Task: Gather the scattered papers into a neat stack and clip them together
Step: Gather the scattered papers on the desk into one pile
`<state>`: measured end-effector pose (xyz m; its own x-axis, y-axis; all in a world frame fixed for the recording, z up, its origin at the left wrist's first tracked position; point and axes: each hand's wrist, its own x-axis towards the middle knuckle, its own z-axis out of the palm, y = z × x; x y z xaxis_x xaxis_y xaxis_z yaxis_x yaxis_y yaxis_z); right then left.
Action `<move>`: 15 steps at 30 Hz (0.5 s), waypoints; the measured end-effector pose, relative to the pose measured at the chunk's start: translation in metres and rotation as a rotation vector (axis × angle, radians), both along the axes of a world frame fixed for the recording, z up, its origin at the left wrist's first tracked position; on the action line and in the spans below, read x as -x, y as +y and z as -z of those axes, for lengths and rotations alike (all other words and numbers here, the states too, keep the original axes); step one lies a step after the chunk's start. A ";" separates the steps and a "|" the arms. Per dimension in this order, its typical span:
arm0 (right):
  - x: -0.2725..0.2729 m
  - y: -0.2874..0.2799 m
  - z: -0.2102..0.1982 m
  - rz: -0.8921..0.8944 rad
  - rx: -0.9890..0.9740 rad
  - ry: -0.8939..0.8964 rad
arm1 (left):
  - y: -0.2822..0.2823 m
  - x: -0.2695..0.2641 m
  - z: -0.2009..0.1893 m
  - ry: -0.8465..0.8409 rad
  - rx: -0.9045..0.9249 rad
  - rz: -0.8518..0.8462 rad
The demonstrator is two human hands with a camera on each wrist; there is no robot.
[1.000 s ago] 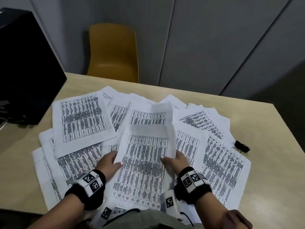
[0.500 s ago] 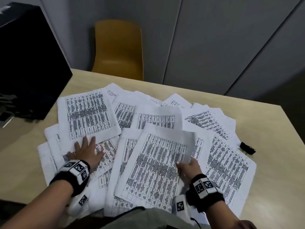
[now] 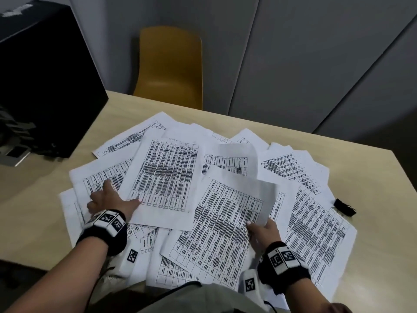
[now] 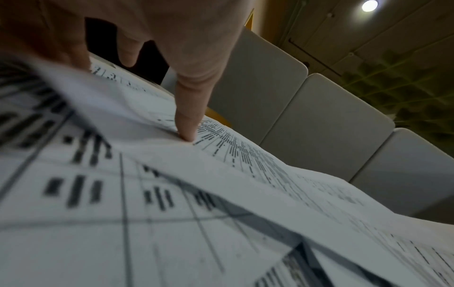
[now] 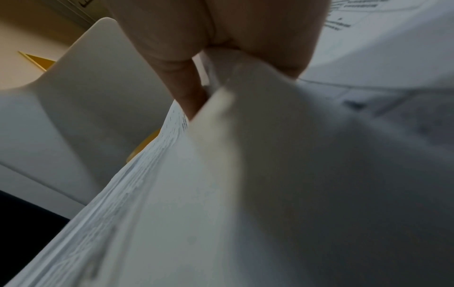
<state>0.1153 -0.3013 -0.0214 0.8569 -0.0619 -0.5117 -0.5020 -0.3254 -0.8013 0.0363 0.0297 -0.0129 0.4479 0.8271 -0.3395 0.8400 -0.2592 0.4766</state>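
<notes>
Papers (image 3: 167, 172) overlapping across the table's (image 3: 372, 168) middle, reaching its near edge. My left hand (image 3: 108, 199) on the left sheets; my right hand (image 3: 264, 231) at the near-right sheets. Clip (image 3: 344, 206) right of the papers, near the right edge. Box (image 3: 45, 82) at far-left corner. Chair (image 3: 169, 66) behind the far edge.

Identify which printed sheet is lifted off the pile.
The sheet pinched by the right hand at its right edge; its far corner curls up, while the other papers lie flat on the table.
</notes>
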 end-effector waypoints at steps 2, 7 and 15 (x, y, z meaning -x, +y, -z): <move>0.002 0.000 -0.001 -0.021 0.015 -0.020 | 0.004 -0.004 0.004 -0.048 0.086 -0.030; 0.004 0.000 -0.002 -0.015 -0.006 -0.020 | 0.014 0.007 0.006 -0.011 0.141 0.077; 0.002 -0.002 0.003 -0.020 0.038 0.010 | 0.021 0.032 0.003 -0.112 0.119 -0.258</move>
<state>0.1133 -0.3031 -0.0248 0.8531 -0.0636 -0.5178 -0.5027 -0.3655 -0.7834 0.0044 0.0507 -0.0160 0.2680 0.8761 -0.4008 0.8113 0.0192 0.5843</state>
